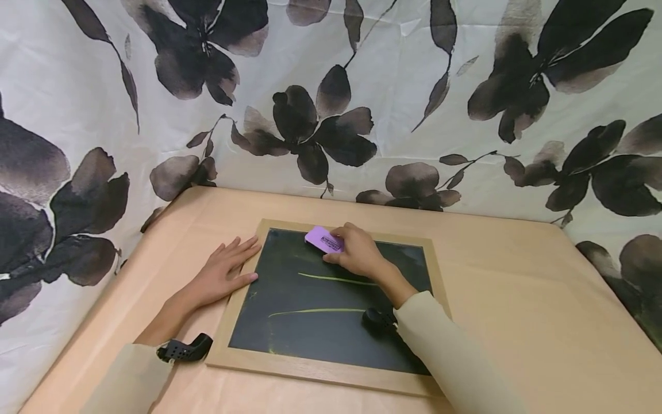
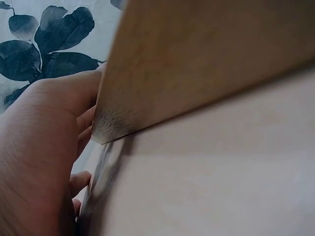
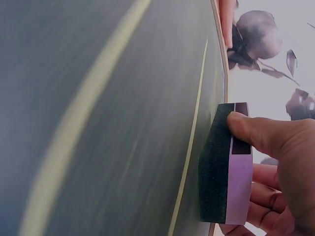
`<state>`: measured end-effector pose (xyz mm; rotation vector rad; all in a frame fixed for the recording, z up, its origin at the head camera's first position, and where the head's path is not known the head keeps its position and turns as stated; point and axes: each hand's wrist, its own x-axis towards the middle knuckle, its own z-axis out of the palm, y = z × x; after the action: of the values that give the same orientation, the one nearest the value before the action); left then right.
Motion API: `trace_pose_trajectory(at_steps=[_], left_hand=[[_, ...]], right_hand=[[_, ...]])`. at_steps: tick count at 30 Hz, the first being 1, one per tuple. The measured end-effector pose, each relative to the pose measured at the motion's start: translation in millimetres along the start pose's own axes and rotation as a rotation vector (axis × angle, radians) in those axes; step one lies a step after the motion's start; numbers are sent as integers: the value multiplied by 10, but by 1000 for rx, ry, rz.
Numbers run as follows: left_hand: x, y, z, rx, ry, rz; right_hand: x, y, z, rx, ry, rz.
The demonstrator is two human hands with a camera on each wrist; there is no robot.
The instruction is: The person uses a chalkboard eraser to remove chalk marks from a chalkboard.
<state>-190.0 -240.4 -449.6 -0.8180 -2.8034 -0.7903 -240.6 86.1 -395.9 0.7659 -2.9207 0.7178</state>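
Note:
A chalkboard (image 1: pixel 315 336) in a light wooden frame (image 1: pixel 289 361) lies on the table. Two yellow chalk lines run across it, an upper chalk line (image 1: pixel 331 279) and a lower chalk line (image 1: pixel 315 311). Near the board's top edge my right hand (image 1: pixel 359 250) grips a purple chalkboard eraser (image 1: pixel 323 238) between thumb and fingers. In the right wrist view the eraser's dark felt (image 3: pixel 214 177) faces the board. My left hand (image 1: pixel 219 273) rests at the frame's left side, fingers extended, thumb on the frame.
The tabletop (image 1: pixel 517 299) is covered in a peach-coloured surface. Behind and beside it hangs a white cloth (image 1: pixel 403 69) with dark flowers. A black wrist camera (image 1: pixel 186 348) sits on the left wrist, close to the frame's lower left corner. Faint yellow smudges mark the board's left side.

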Motion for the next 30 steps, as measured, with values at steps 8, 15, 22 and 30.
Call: trace_pose_trajectory(at_steps=[8,15,22,30], left_hand=[[32,7,-18,4,-9,-5],[61,-9,-15,0,5,5],[50,-24,12,-5,1,-4],[-8,-23,-6,13,21,5]], right_hand=[[177,-220,59,12,-60,-39],[197,-256,6,-19,-115,-111],[150,-232,-26,3,-189,-148],[-7,-162,-235,52,-105,-122]])
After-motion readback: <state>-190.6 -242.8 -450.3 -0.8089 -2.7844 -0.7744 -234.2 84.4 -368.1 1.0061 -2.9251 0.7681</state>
